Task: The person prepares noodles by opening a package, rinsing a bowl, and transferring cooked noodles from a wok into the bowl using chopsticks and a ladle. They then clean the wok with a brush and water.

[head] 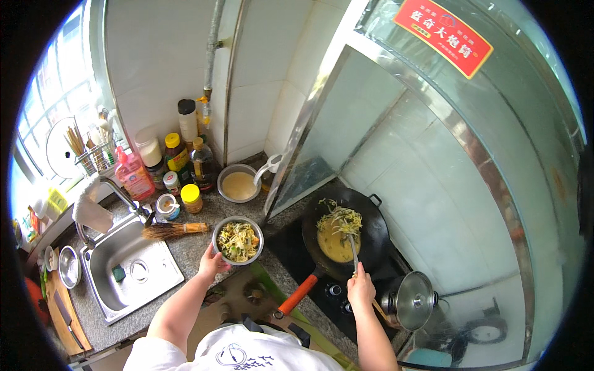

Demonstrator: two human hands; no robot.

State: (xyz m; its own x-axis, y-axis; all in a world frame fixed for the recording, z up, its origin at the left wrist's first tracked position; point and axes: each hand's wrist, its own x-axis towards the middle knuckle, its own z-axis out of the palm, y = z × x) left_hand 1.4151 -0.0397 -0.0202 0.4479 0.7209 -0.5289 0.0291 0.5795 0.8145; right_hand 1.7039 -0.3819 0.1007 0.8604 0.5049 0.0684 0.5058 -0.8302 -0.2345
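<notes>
My left hand (214,263) grips the near-left rim of a round metal bowl (261,242), thumb over the edge. Bean sprouts with greens (237,241) fill this bowl, which is by the counter's front edge. In my right hand (362,288) is the handle of a metal spatula or ladle (354,248); its head is hidden under food in the black wok (377,225). Inside the wok, sprouts and greens (344,220) are heaped above a pool of yellowish liquid (332,243). The wok's orange handle (299,293) points towards me.
Right of the wok stands a glass-lidded pot (414,301). A glass partition (325,139) rises between stove and counter. A bowl of cloudy liquid (239,185), seasoning bottles (176,155) and a straw brush (176,229) are behind the sink (148,290). A knife (62,308) lies far left.
</notes>
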